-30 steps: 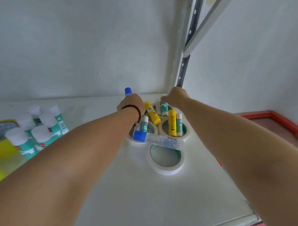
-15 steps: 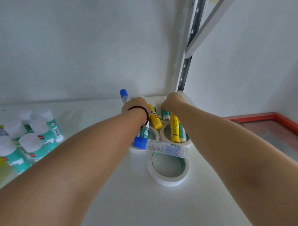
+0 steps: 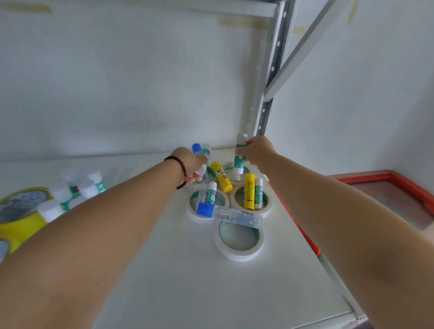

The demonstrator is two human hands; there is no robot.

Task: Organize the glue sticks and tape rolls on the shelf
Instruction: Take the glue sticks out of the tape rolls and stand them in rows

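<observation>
Several white tape rolls lie flat at the back right of the white shelf; the nearest roll holds nothing. Glue sticks lie in and across the others: a yellow stick, another yellow stick, and a clear blue-capped stick lying across two rolls. My right hand holds a green-and-white glue stick upright above the far roll. My left hand, with a bead bracelet at the wrist, grips a blue-capped stick together with a green-and-white one.
At the left stand several green glue sticks with white caps and yellow tape rolls. A metal shelf post rises at the back right corner. A red-framed surface lies beyond the shelf's right edge.
My right hand has lifted a green-and-white glue stick upright out of the pile. My left hand stays closed on its sticks at the back rolls. The camera tilted so more of the shelf shows.
</observation>
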